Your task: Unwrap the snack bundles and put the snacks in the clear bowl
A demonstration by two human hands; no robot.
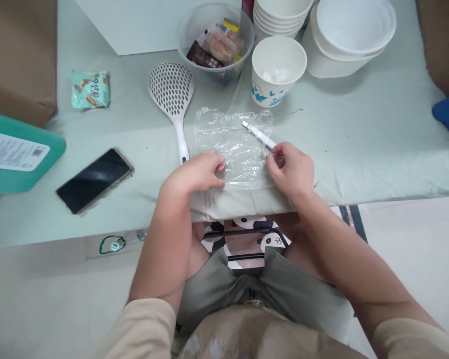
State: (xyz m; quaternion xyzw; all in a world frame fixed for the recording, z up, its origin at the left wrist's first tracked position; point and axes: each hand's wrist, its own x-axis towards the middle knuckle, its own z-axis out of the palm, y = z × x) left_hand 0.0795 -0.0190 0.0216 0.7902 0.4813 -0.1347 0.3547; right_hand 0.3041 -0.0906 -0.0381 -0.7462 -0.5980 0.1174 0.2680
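A clear, crinkled plastic bag [235, 149] lies flat on the cloth-covered table in front of me. My left hand [202, 172] rests at its left edge, thumb and forefinger apart, the other fingers partly curled out of sight. At the right edge my right hand [292, 169] is closed on the rear end of a slim white utility knife [261, 135]. Its silvery tip points up and left, over the bag. Just beyond my left hand lies a white slotted skimmer [172, 94], its handle end close to my wrist.
Behind the bag stand a paper cup [278, 75], stacked cups [282, 20], white tubs [351, 35] and a clear bowl [189, 30] of wrapped snacks. To the left are a phone [95, 180], a snack packet [90, 89] and a green container [22, 172]. The table's front edge runs below my hands.
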